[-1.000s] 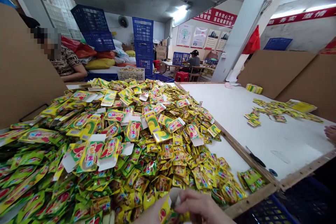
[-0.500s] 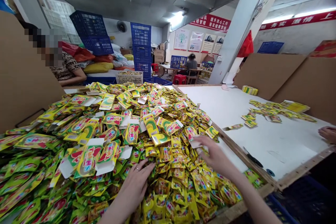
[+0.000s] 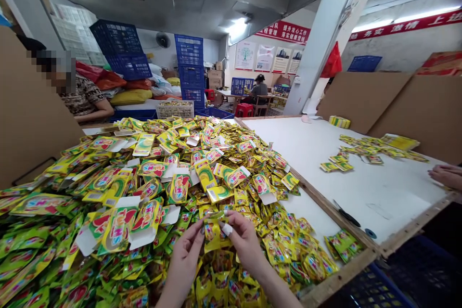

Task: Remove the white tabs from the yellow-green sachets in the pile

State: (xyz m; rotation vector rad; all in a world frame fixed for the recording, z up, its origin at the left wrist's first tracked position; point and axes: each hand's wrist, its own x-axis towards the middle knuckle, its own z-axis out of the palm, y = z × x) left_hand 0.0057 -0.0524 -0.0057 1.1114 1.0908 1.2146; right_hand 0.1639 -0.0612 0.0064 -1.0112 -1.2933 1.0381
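My left hand (image 3: 186, 251) and my right hand (image 3: 248, 245) meet over the front of the pile. Between their closed fingertips is a small yellow packet (image 3: 213, 237), pinched along its upper part from both sides. Loose yellow packets (image 3: 285, 238) lie below and to the right of my hands, and green packets (image 3: 68, 255) spread out to the left. Small printed cartons (image 3: 119, 225), some with white flaps open, rest on top of the pile just left of my left hand.
A wooden edge strip (image 3: 317, 195) divides the pile from a white table (image 3: 382, 202) with scissors (image 3: 346, 212), a tape roll (image 3: 370, 233) and scattered packets (image 3: 361, 147). Another person's hand (image 3: 445, 174) is at its right edge. A co-worker (image 3: 88, 96) sits behind cardboard (image 3: 39, 101) at left.
My right hand has come left from the pile's right side to meet my left hand. Both now pinch a yellow packet. A packet on the white table has shifted toward the others.
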